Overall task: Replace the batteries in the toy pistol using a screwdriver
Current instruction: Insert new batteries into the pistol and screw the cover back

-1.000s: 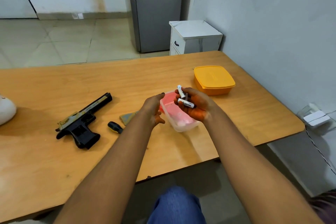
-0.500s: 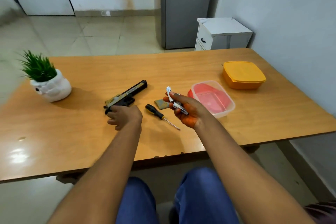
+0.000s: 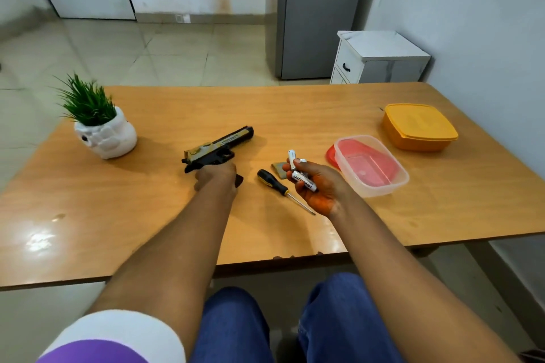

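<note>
Batteries (image 3: 299, 174) sit pinched in the right hand (image 3: 320, 187), palm up over the worktop (image 3: 147, 215). Left hand (image 3: 216, 178) grips the pistol (image 3: 219, 149) by its handle, at nine o'clock from the screwdriver (image 3: 275, 186). Clear tub (image 3: 373, 165) lies at three o'clock.

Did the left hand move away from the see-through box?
Yes. The left hand went left, away from the clear box, past the screwdriver, and now grips the toy pistol.
</note>
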